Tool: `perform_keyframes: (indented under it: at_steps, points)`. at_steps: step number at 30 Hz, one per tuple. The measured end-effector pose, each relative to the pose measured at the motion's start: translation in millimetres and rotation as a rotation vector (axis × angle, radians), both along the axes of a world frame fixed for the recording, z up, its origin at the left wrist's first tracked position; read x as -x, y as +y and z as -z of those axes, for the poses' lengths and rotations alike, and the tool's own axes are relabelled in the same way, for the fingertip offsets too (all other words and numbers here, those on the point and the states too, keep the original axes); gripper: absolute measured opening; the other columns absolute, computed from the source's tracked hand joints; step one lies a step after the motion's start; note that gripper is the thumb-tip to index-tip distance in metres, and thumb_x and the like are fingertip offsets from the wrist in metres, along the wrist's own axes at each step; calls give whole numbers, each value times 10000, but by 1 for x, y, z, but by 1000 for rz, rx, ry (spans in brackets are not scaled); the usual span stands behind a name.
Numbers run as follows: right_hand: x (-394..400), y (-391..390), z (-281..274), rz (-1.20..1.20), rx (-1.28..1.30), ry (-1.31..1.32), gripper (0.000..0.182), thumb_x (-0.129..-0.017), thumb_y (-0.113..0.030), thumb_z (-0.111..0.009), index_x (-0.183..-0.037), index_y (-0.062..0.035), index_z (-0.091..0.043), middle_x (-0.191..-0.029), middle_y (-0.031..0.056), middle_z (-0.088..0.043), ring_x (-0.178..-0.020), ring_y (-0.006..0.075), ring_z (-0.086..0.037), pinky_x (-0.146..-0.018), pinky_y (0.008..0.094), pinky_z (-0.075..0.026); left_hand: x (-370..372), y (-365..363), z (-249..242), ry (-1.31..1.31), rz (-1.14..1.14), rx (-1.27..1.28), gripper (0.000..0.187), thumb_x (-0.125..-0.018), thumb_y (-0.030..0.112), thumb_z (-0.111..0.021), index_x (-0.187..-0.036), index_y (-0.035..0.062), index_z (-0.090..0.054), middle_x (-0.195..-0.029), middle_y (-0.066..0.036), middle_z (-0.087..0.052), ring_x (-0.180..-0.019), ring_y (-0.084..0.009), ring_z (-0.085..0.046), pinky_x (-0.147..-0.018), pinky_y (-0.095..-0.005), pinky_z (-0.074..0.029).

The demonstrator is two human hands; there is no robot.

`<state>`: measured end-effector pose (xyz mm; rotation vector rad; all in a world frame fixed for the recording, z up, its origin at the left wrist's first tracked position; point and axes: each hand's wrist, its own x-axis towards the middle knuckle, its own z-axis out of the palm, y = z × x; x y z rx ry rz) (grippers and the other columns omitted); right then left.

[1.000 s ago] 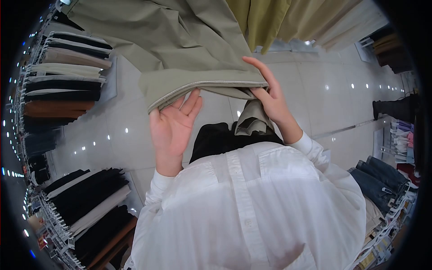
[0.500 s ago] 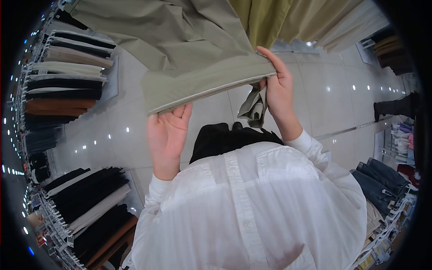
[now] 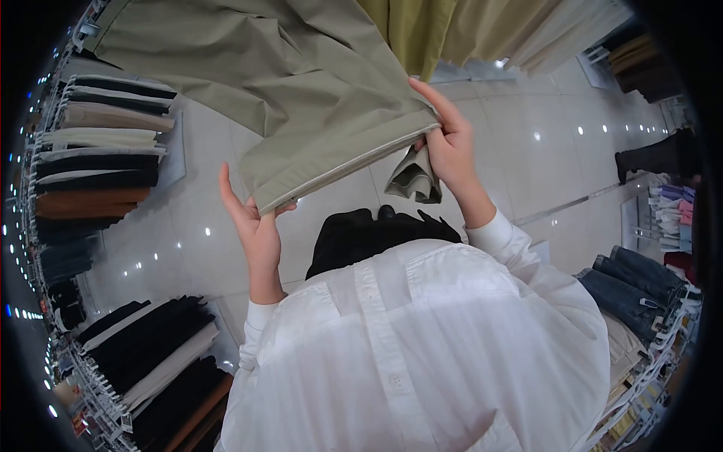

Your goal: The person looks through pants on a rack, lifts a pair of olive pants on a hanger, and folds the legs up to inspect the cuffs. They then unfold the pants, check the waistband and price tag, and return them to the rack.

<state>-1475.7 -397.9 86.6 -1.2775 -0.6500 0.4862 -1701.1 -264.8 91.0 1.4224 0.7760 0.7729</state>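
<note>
An olive-grey cloth garment [image 3: 331, 113] spreads across the upper view, its stitched lower edge slanting between my hands. At the left corner of that edge, my left hand [image 3: 260, 237] has one digit stretched up and away from the cloth, while other fingers reach under the edge, partly hidden. My right hand [image 3: 453, 154] grips the right end of the edge, with a digit extended along the cloth's side. Below the right hand hangs a folded piece of the same coloured cloth [image 3: 414, 177].
Racks of hanging clothes stand at left [image 3: 98, 184] and lower left [image 3: 151, 354]. Yellow-green and beige garments [image 3: 482, 30] hang at the top. Jeans [image 3: 629, 290] hang at lower right. A person's dark-clothed leg [image 3: 655, 157] shows at far right on the tiled floor [image 3: 520, 158].
My left hand has turned, its digit now pointing up beside the cloth instead of the palm lying open. The garment's left corner is lower. My right hand sits slightly further left in view.
</note>
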Motion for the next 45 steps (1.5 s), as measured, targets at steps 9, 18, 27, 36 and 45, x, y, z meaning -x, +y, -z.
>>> perform_keyframes:
  at_steps: [9, 18, 27, 36, 45]
  points:
    - [-18, -9, 7, -255, 36, 10, 413, -781, 67, -360, -1096, -29, -609, -994, 53, -616, -735, 75, -547, -670, 199, -449, 12, 0, -2, -375, 190, 332, 377, -828, -4, -457, -1202, -50, -467, -1120, -158, -539, -981, -231, -574, -812, -343, -494]
    - [-25, -17, 5, -503, -18, 260, 227, -847, -74, -489, -1012, -1, -627, -847, 49, -616, -766, 84, -536, -692, 205, -421, 15, -2, -4, -282, 83, 291, 260, -880, 76, -499, -1096, -61, -542, -1000, -126, -590, -872, -170, -591, -763, -292, -488]
    - [-14, -1, 28, -273, 119, 244, 266, -852, -110, -574, -1108, -37, -579, -570, -121, -343, -516, -16, -272, -465, 179, -204, 12, -10, -8, 46, -44, 59, 283, -841, 7, -535, -1120, -43, -546, -976, -92, -599, -818, -110, -570, -708, -243, -474]
    - [-12, -4, 23, -291, 108, 278, 255, -861, -105, -553, -1102, -27, -581, -614, -84, -464, -554, -8, -376, -497, 169, -293, 16, -9, 1, -25, -72, 220, 354, -826, -14, -544, -1178, -17, -508, -1038, -101, -586, -874, -114, -575, -713, -227, -477]
    - [-6, -10, -13, -595, 138, 237, 378, -751, 36, -436, -1093, -19, -587, -684, -29, -545, -616, 11, -425, -540, 193, -345, 6, -11, 4, 375, -424, -999, 432, -788, 162, -634, -1185, 55, -503, -1179, -130, -497, -1111, -272, -462, -1012, -456, -243]
